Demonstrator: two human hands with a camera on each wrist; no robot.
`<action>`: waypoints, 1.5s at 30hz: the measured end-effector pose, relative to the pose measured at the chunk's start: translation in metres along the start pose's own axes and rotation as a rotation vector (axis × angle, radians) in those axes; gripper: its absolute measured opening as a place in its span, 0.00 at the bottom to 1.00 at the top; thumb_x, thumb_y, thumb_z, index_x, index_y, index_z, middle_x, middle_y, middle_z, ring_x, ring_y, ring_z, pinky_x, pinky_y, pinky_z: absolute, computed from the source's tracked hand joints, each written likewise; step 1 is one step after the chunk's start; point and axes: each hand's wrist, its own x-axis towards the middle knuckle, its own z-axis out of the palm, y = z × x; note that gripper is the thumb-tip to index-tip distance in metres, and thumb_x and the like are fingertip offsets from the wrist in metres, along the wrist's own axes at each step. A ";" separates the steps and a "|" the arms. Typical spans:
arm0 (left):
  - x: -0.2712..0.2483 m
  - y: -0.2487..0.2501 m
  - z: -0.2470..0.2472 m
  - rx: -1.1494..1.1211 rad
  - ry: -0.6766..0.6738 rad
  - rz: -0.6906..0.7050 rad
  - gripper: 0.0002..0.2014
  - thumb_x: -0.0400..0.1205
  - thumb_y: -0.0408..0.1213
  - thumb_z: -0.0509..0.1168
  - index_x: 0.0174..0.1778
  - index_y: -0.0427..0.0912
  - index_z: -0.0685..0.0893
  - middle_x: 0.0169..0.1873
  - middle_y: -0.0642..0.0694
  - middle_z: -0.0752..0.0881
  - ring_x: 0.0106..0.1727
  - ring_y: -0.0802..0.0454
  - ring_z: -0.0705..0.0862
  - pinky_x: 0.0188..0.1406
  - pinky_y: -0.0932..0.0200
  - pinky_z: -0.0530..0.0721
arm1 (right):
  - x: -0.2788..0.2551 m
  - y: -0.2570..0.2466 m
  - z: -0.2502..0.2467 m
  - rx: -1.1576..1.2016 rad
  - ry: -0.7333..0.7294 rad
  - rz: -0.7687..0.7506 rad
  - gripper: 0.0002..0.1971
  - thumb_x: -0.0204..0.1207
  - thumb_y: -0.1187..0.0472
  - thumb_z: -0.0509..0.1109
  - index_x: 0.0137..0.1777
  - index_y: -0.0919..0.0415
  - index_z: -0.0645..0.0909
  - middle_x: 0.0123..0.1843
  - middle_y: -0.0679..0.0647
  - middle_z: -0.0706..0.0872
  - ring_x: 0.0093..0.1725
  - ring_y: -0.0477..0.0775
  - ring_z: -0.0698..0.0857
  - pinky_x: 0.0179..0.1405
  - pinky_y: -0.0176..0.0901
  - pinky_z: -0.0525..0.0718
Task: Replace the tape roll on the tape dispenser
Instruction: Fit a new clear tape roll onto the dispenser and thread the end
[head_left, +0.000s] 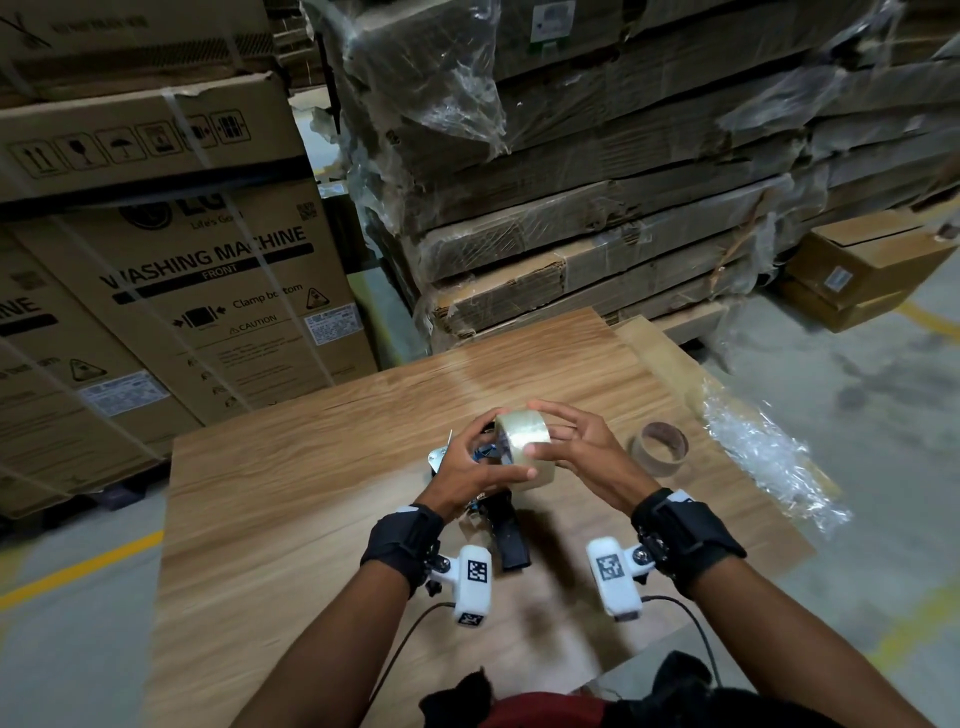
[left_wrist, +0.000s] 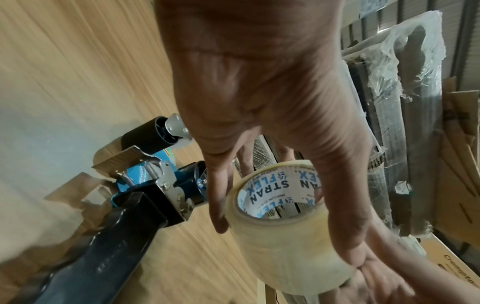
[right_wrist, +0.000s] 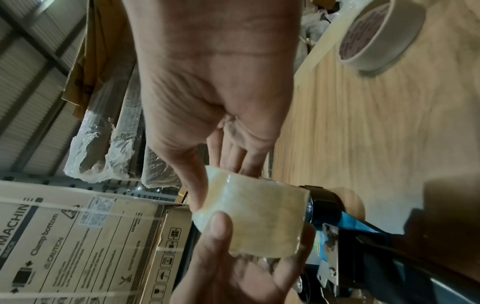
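Both hands hold a new clear tape roll (head_left: 523, 446) just above the wooden table (head_left: 311, 467). My left hand (head_left: 485, 457) grips its near and left side, thumb on the tape face. My right hand (head_left: 558, 436) pinches its right rim with thumb and fingers. The blue and metal tape dispenser (left_wrist: 145, 185) lies on the table under the hands, its black handle (head_left: 511, 538) pointing toward me. Its black hub (left_wrist: 193, 185) is bare, and the roll (left_wrist: 285, 236) hangs just beside it, its printed core empty. The right wrist view shows the roll (right_wrist: 254, 218) next to the dispenser (right_wrist: 337, 222).
An empty brown cardboard tape core (head_left: 660, 448) stands on the table right of the hands. Crumpled clear plastic wrap (head_left: 769, 457) lies at the table's right edge. Washing machine boxes (head_left: 208, 291) and wrapped cardboard stacks (head_left: 597, 182) stand behind the table.
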 end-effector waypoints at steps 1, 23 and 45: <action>0.000 0.001 0.001 0.014 -0.009 0.008 0.46 0.65 0.22 0.84 0.78 0.51 0.75 0.65 0.44 0.86 0.53 0.55 0.92 0.45 0.54 0.91 | -0.002 0.000 0.002 0.023 0.049 -0.012 0.31 0.71 0.72 0.82 0.74 0.57 0.81 0.58 0.69 0.93 0.56 0.65 0.93 0.56 0.54 0.91; 0.004 -0.009 0.003 0.178 0.005 0.105 0.44 0.59 0.28 0.88 0.71 0.49 0.77 0.64 0.43 0.83 0.58 0.52 0.89 0.53 0.55 0.90 | 0.002 0.010 -0.001 0.161 0.086 0.112 0.22 0.79 0.67 0.72 0.73 0.58 0.80 0.59 0.66 0.90 0.51 0.59 0.90 0.49 0.49 0.87; 0.035 -0.004 -0.004 0.567 -0.007 0.121 0.09 0.73 0.32 0.80 0.47 0.40 0.91 0.34 0.51 0.88 0.31 0.67 0.81 0.38 0.69 0.78 | 0.019 0.037 -0.014 -0.355 0.014 0.114 0.34 0.73 0.69 0.79 0.80 0.57 0.78 0.44 0.50 0.91 0.53 0.45 0.87 0.64 0.41 0.80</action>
